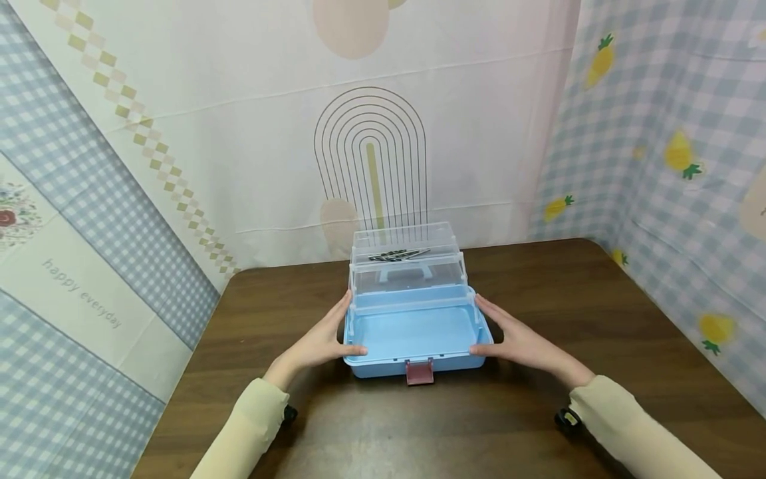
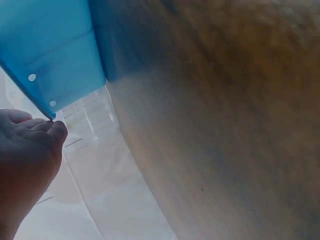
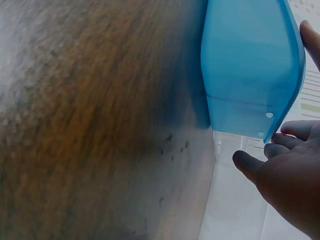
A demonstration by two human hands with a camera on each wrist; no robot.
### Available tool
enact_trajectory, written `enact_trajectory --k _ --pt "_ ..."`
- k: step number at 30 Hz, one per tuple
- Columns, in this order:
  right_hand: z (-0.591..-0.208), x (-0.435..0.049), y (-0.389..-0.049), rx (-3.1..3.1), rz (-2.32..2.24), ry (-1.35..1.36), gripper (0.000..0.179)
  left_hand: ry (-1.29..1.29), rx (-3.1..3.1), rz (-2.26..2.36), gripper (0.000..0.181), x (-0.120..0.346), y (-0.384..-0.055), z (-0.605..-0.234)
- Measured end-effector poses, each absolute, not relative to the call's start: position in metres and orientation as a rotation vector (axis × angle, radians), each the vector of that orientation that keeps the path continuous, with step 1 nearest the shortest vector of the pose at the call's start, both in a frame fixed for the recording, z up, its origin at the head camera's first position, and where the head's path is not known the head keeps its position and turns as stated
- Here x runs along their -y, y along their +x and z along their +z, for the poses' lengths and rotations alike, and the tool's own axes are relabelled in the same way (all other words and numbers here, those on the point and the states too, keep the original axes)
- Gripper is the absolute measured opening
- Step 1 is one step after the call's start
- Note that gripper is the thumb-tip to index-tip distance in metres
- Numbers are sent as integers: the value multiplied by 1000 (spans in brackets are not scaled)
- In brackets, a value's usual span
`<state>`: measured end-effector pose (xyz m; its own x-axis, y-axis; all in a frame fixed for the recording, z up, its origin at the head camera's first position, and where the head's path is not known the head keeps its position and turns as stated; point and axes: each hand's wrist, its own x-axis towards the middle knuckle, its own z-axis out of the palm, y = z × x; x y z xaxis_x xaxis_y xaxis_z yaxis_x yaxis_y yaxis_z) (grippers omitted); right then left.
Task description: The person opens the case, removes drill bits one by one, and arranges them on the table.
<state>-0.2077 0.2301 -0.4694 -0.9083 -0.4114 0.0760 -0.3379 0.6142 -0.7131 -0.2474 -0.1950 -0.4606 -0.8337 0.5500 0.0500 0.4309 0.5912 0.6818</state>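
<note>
A light blue plastic storage box (image 1: 413, 332) with fold-out clear trays (image 1: 407, 271) is at the table's middle, opened up, its blue bottom bare inside. My left hand (image 1: 320, 339) grips its left end, thumb over the front rim and fingers along the side. On the opposite end, my right hand (image 1: 520, 339) holds the rim the same way. Several slim dark and silvery sticks (image 1: 397, 255) lie in an upper tray. A pink latch (image 1: 419, 372) hangs at the front. Both wrist views show the box's blue outer wall (image 2: 55, 50) with fingertips at the rim.
The brown wooden table (image 1: 389, 426) extends on both sides of the box and in front. Behind it hangs a pale patterned cloth (image 1: 269, 133), with checked cloth (image 1: 658, 86) on the right side.
</note>
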Motion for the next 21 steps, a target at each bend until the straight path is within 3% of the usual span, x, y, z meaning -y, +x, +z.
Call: enact_trajectory --k 21 --pt "-457 -236 -216 -2727 -1173 -607 102 843 -2627 1059 120 198 -244 -462"
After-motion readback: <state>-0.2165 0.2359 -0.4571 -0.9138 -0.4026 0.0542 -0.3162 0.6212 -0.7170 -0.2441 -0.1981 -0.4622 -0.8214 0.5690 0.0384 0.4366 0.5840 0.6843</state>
